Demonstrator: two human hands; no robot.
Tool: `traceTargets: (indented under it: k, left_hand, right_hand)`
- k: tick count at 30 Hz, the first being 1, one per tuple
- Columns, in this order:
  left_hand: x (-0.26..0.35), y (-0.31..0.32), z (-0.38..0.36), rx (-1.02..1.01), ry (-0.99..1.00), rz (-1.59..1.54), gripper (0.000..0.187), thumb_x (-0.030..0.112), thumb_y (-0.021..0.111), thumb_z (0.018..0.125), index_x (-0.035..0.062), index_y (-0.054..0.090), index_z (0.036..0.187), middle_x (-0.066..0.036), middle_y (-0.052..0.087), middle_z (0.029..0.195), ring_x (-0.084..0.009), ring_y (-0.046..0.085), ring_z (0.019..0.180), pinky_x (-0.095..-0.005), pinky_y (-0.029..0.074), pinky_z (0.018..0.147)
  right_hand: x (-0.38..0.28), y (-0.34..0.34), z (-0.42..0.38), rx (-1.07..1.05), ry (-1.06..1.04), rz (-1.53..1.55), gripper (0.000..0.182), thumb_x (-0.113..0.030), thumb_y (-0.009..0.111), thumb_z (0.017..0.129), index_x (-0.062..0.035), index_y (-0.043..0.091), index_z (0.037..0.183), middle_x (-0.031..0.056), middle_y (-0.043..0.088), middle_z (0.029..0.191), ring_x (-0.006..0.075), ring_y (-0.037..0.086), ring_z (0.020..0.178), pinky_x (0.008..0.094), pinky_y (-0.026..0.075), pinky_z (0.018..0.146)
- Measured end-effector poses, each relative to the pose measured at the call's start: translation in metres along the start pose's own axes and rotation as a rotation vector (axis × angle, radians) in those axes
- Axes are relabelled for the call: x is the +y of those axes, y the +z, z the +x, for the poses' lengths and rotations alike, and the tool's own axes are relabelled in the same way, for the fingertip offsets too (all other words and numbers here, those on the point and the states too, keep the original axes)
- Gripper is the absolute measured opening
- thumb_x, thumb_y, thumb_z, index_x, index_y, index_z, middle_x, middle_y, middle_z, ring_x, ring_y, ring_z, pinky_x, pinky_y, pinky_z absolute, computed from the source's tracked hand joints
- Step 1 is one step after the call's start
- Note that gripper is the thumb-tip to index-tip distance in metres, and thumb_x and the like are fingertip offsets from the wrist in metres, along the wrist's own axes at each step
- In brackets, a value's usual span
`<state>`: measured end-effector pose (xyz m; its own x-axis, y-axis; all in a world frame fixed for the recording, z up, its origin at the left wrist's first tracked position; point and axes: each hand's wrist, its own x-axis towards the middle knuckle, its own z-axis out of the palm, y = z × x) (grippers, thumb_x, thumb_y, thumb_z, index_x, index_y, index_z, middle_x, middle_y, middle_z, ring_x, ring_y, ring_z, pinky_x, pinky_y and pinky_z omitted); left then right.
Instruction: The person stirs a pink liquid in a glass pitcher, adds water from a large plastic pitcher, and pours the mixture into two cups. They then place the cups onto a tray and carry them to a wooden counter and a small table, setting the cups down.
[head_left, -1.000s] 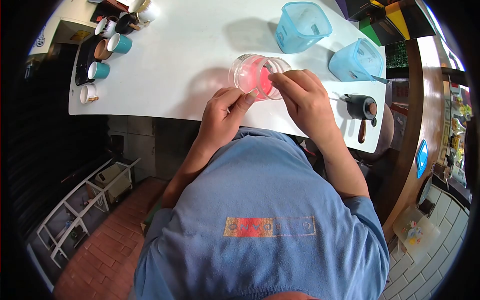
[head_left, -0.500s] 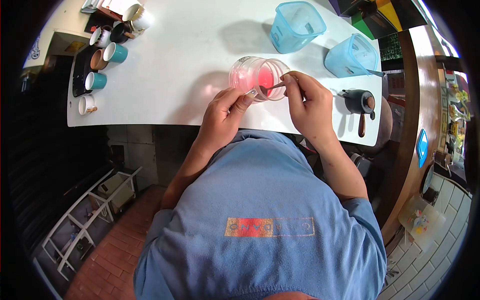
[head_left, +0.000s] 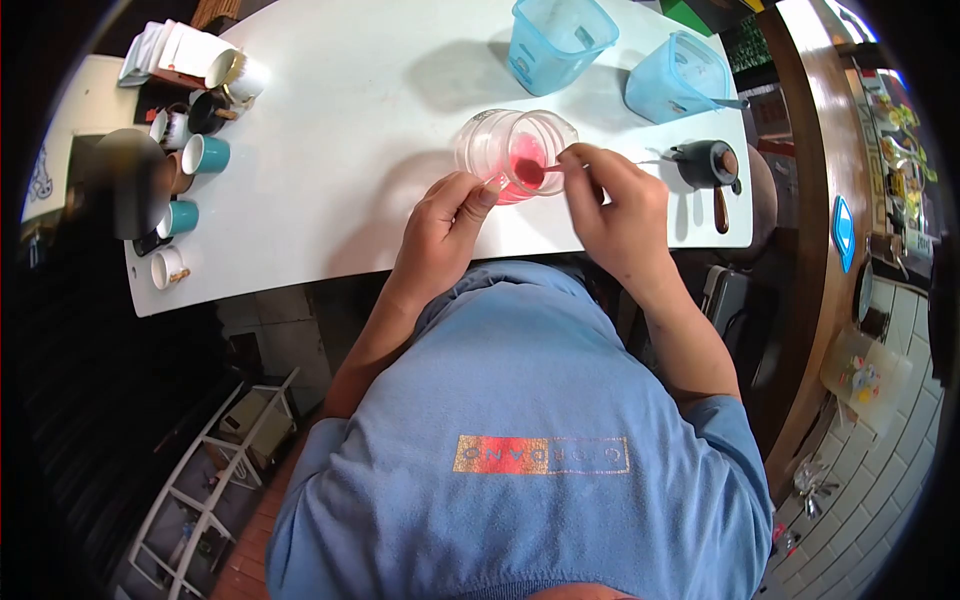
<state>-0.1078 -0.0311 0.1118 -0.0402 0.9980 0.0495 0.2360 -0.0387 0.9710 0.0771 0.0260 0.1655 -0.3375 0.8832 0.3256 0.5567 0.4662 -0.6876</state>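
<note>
A clear jar (head_left: 480,148) with pink contents stands on the white table in front of me, its round mouth towards the right. At its near side my left hand (head_left: 444,218) is closed, thumb and forefinger pinching its near edge or handle; the exact grip is partly hidden. My right hand (head_left: 618,205) is closed around the handle of a spoon (head_left: 529,172). The spoon's dark-looking bowl is at the jar's mouth, over the pink contents.
Two blue plastic containers (head_left: 562,50) stand beyond the jar. A black pot with a wooden handle (head_left: 708,165) sits at the right. Several cups (head_left: 206,154) line the left end of the white table (head_left: 330,120). A blurred dark shape (head_left: 130,185) overlaps that end.
The spoon's bowl has turned and shifted slightly within the jar's mouth. My view has swung a little, and the blurred dark shape has appeared at the left. Both hands keep their grips.
</note>
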Motion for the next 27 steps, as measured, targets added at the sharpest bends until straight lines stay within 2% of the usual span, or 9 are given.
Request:
traceTargets:
  k: [1,3,4,8,10,11,14,21,27]
  left_hand:
    - [0.000,0.000,0.001,-0.017,0.007,-0.007,0.032,0.029,0.052,0.098,-0.0006,0.056,0.086,-0.011,0.053,0.074,-0.0223,0.050,0.072,-0.0323,0.043,0.070]
    - [-0.003,0.000,0.002,-0.055,0.017,-0.021,0.032,0.029,0.053,0.098,-0.0005,0.056,0.086,-0.011,0.053,0.074,-0.0223,0.050,0.072,-0.0322,0.043,0.070]
    - [-0.005,0.001,0.002,-0.068,0.022,-0.043,0.032,0.029,0.053,0.098,-0.0004,0.056,0.086,-0.011,0.053,0.074,-0.0223,0.049,0.072,-0.0325,0.043,0.069]
    - [-0.011,-0.002,0.006,-0.162,0.036,-0.071,0.032,0.029,0.053,0.098,-0.0004,0.055,0.084,-0.011,0.051,0.073,-0.0222,0.047,0.070,-0.0333,0.042,0.068]
    - [-0.015,-0.004,0.011,-0.217,0.029,-0.083,0.032,0.028,0.053,0.098,-0.0004,0.055,0.084,-0.010,0.051,0.072,-0.0221,0.046,0.070,-0.0332,0.041,0.068]
    - [-0.016,-0.003,0.013,-0.257,0.018,-0.087,0.032,0.028,0.054,0.098,-0.0004,0.054,0.083,-0.010,0.050,0.072,-0.0219,0.045,0.069,-0.0331,0.041,0.068]
    - [-0.013,0.006,0.018,-0.275,0.101,-0.107,0.032,0.027,0.054,0.097,-0.0005,0.053,0.082,-0.010,0.049,0.071,-0.0230,0.045,0.069,-0.0333,0.041,0.068]
    - [-0.001,0.030,0.023,-0.299,-0.034,-0.185,0.033,0.031,0.050,0.100,0.0002,0.060,0.095,-0.002,0.051,0.075,-0.0105,0.045,0.074,-0.0247,0.041,0.072]
    - [-0.002,0.057,0.033,-0.298,-0.069,-0.315,0.037,0.034,0.047,0.101,-0.0003,0.061,0.103,0.005,0.049,0.080,-0.0054,0.041,0.075,-0.0203,0.039,0.072]
  right_hand:
    - [0.000,0.001,-0.002,0.008,0.015,-0.009,0.011,-0.007,0.061,0.086,0.0013,0.066,0.091,0.0101,0.063,0.067,0.0200,0.063,0.062,0.0300,0.049,0.059]
    - [0.003,0.004,-0.004,-0.001,0.506,0.319,0.018,-0.012,0.057,0.091,0.0034,0.067,0.093,0.0088,0.065,0.070,0.0117,0.062,0.063,0.0263,0.048,0.058]
    - [0.010,0.007,-0.009,0.014,0.565,0.441,0.024,-0.016,0.055,0.094,0.0051,0.067,0.095,0.0071,0.066,0.071,0.0077,0.061,0.065,0.0235,0.046,0.059]
    - [0.003,0.011,-0.021,0.111,0.553,0.449,0.020,-0.012,0.057,0.092,0.0045,0.067,0.094,0.0111,0.066,0.072,0.0102,0.061,0.064,0.0240,0.047,0.063]
    - [-0.007,0.006,-0.023,0.091,0.361,0.043,0.013,-0.007,0.060,0.088,0.0019,0.067,0.096,0.0123,0.065,0.073,0.0173,0.062,0.065,0.0286,0.048,0.064]
    - [-0.006,0.005,-0.024,0.093,0.366,0.035,0.013,-0.007,0.060,0.088,0.0019,0.067,0.096,0.0123,0.065,0.073,0.0173,0.062,0.065,0.0286,0.048,0.064]
    - [0.002,-0.001,-0.025,0.073,-0.044,-0.238,0.018,-0.003,0.065,0.080,-0.0029,0.064,0.098,0.0087,0.060,0.076,0.0276,0.057,0.070,0.0377,0.047,0.066]
    - [0.012,-0.031,-0.034,0.107,-0.245,-0.376,0.022,-0.004,0.069,0.075,-0.0054,0.065,0.097,0.0054,0.060,0.076,0.0225,0.056,0.068,0.0335,0.045,0.065]
    - [0.012,-0.091,-0.056,0.452,-0.474,-0.284,0.025,0.002,0.069,0.067,-0.0002,0.069,0.093,0.0080,0.065,0.079,0.0189,0.054,0.063,0.0296,0.042,0.059]
